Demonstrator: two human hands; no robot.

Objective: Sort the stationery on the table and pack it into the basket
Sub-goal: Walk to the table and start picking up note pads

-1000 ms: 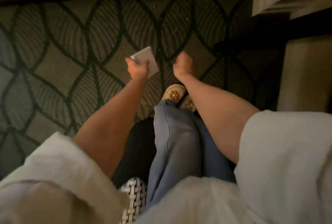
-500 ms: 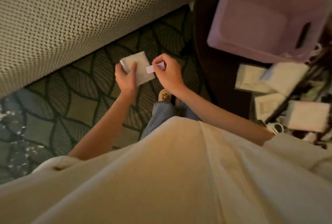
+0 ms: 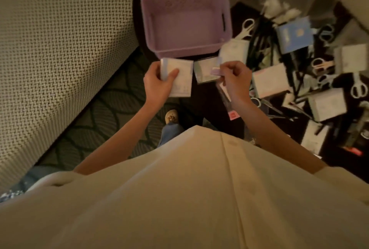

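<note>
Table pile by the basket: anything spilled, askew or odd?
Nothing looks spilled or damaged. The basket sits upright and empty. Right of it, white boxes and scissors lie jumbled at all angles, unsorted. Motion blur hides finer detail.

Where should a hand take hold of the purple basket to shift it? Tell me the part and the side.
Grip the purple basket at the handle slot in its right wall, coming from the right hand side: fingers can hook through it. The near rim also looks reachable from above. The basket stands upright and looks empty, so probably light. The left hand already holds a white packet.
</note>
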